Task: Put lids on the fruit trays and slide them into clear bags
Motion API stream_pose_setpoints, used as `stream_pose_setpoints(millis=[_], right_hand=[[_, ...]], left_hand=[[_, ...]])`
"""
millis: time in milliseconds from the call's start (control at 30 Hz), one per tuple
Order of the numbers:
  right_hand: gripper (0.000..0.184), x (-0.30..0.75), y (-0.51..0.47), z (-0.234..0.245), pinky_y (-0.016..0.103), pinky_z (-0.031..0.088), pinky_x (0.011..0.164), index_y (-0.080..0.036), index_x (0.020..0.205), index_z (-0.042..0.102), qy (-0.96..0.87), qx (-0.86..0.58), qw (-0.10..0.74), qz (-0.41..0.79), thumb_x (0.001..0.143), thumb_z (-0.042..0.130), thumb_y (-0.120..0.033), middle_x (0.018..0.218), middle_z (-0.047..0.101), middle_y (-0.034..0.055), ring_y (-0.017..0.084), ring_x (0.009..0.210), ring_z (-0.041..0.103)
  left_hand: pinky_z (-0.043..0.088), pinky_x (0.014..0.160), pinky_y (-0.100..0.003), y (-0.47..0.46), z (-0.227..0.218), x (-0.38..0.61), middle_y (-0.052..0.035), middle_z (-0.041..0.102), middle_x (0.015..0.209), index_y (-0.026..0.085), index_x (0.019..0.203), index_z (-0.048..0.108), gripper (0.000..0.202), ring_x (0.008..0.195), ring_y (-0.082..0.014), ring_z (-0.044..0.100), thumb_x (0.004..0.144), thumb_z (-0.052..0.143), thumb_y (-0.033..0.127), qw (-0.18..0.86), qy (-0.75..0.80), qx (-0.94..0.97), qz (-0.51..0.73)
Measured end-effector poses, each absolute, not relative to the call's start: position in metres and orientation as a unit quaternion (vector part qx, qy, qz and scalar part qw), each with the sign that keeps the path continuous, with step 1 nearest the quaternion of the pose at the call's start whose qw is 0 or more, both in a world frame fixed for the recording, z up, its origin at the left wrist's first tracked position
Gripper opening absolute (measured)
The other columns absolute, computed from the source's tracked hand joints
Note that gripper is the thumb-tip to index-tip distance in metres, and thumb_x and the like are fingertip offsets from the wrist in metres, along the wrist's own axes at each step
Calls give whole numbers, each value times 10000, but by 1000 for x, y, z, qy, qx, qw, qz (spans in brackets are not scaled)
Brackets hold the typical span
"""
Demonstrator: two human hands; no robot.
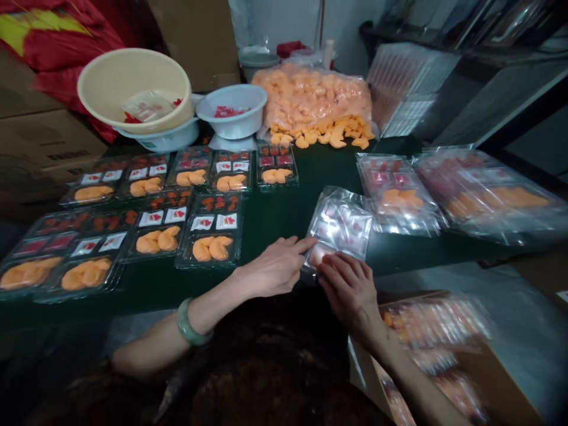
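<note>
Both hands on one clear pack (pixel 342 226) at the near edge of the green table (pixel 284 216), just right of centre. The left hand (pixel 271 269) is flat and spread, holding nothing, its index tip touching the pack's near-left corner. The right hand (pixel 349 290) is curled over the near edge; cannot tell if it pinches or only presses. Judged step: working on the pack's near edge. To do it well, keep the pack flat on the table, steady the corner with the left, and run the right's fingertips evenly along the rim so the sachets inside don't shift. Counts: one pack in hand. There are about nine open filled trays (pixel 213 234) on the left, five in the back row and roughly four nearer, with the left ones blurred. Three bowls (pixel 233 112) show clearly: one cream, two white. One big bag of orange pieces (pixel 315 94), with loose pieces spilling out in front. The closed packs (pixel 399 198) on the right number at least three, too blurred to count exactly. One carton (pixel 497 378) with packs sits at lower right. One green bangle (pixel 189 322) is on the left wrist.
</note>
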State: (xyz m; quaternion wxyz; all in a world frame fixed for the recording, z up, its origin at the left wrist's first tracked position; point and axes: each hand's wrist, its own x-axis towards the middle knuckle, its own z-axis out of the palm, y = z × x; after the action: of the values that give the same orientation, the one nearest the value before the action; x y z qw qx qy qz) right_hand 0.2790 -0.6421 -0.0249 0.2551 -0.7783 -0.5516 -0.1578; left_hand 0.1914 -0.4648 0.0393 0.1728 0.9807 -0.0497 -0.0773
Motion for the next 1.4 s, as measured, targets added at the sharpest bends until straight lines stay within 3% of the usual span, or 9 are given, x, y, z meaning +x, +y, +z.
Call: stream_pose_setpoints(millis=[133,300,467,600,767,900,1000,1167,1400], right_hand=[[98,296,-613,-22,350,370,744,-169,891,623,-510,-818,214,-158,840,540,-185,957,632,83,231,920,515],[86,308,-591,-20,333,345,680,-176,844,622,-488,-843,180,-138,840,540,-200,883,598,79,239,875,475],[68,310,-586,-23,336,384,732,-160,809,612,-484,-838,218,-123,827,566,-206,901,595,79,220,858,488],[174,307,-603,-25,405,381,877,-146,929,608,-485,-820,246,-177,788,618,-247,1126,529,133,286,1086,428],[236,303,-637,-35,382,432,796,-134,1030,596,-407,-854,219,-237,818,543,-222,1105,503,163,275,988,471],[273,308,-655,-44,292,425,674,-172,1029,596,-383,-878,192,-215,825,427,-108,896,588,91,205,797,527],[303,315,-660,-44,280,421,646,-155,1036,596,-356,-887,217,-200,829,382,-100,863,615,88,195,757,553],[315,322,-655,-35,301,458,640,-150,1060,604,-302,-886,331,-121,875,354,-194,934,646,98,180,685,596],[288,333,-641,15,247,497,564,-186,1067,578,-334,-770,544,7,897,354,-246,918,606,63,124,647,584]], left_hand=[[393,939,-430,-474,43,201,-136,295,1450,81,795,620,206,1169,-296,429,801,415,91,60,-5,996,-72],[458,821,-374,-481,34,199,-115,373,1389,92,787,623,231,1040,-245,455,798,392,86,48,5,998,-26],[479,778,-350,-477,26,185,-119,490,1253,104,781,609,251,977,-223,489,826,362,112,58,38,998,-3],[494,708,-336,-474,24,176,-108,536,1104,128,749,578,164,920,-216,529,802,428,169,69,85,994,0],[486,595,-307,-484,18,179,-94,523,1047,146,1005,530,322,871,-217,547,775,551,371,84,146,984,55],[471,634,-317,-481,6,178,-59,563,836,157,890,555,177,801,-205,565,814,400,119,82,116,990,5],[467,609,-286,-470,6,174,-51,562,821,156,867,551,174,721,-170,583,773,424,83,228,186,955,31],[424,399,-227,-468,21,195,-82,581,904,132,964,487,250,565,-158,626,783,558,289,612,389,689,28],[375,363,-206,-491,19,232,-83,627,722,103,1010,561,492,483,-160,601,797,503,543,838,360,400,-85]])
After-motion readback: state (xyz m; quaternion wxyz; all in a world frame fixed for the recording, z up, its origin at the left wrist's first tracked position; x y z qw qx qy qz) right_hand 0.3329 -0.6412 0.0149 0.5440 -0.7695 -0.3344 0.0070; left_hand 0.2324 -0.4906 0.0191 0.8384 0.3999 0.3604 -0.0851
